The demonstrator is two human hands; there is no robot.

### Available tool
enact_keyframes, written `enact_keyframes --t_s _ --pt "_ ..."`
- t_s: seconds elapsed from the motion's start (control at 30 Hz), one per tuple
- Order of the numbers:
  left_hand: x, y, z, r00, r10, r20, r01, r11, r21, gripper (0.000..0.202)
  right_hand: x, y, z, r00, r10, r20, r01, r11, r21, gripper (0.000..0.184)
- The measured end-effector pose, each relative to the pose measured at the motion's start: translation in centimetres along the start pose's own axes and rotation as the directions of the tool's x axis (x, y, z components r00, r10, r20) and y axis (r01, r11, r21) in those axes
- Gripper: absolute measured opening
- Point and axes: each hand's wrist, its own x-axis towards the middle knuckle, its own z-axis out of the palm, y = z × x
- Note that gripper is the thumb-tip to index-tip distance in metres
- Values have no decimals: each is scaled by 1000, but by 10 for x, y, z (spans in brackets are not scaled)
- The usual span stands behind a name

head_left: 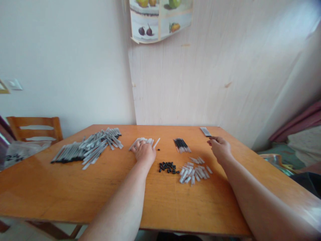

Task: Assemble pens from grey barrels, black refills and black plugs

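- The left hand (144,152) lies palm down, fingers partly spread and a little bent, over the near part of the white tubes (143,139); I cannot tell whether it grips any of them.
- The white tubes lie side by side near the middle of the table (160,204), toward its far edge.
- Just right of that hand are a lone tube (156,143), lying at a slant, and a small black piece (158,149).
- The right hand (220,148) reaches toward the table's far right, thumb and forefinger drawn nearly together at the near, dark end of the pen row (205,130); whether it has hold of one is too small to tell.
- Between the hands, the dark rods (182,145) lie side by side, pale ends toward the camera.
- Nearer, the black caps (167,166) sit in a loose heap.
- Just right of these, the clear caps (194,172) are scattered in a larger heap.
- On the left, well apart from the right hand, the pen pile (100,144) spreads out, part in a row, part crisscrossed.
- Beyond the table's left side are a chair (35,129) and a clear bag (25,149) with dark bits showing.
- A fruit poster (162,36) hangs on the wall (160,83).
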Motion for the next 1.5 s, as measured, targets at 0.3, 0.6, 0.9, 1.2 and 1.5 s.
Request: enact_keyframes --t_s 0.3,0.6,0.9,1.2,1.5 --pt "1 10 -16 1000 7 -2 -7 995 -95 28 -6 -10 0 997 -74 20 75 995 -67 36" --pt "-1 20 -15 976 218 -19 -210 906 -369 18 -29 -33 9 908 -368 199 403 899 -174 32" --pt "-14 35 -21 896 440 -56 -386 710 -589 10 -61 -63 12 608 -636 476 768 624 -147 52" --pt "-17 40 -18 937 347 -28 -197 462 -865 13 -61 -69 7 529 -628 571 831 519 -200 30" --pt "-12 39 -20 946 284 160 191 -86 -978 28 -73 -74 12 494 -599 630 825 551 -124 26"
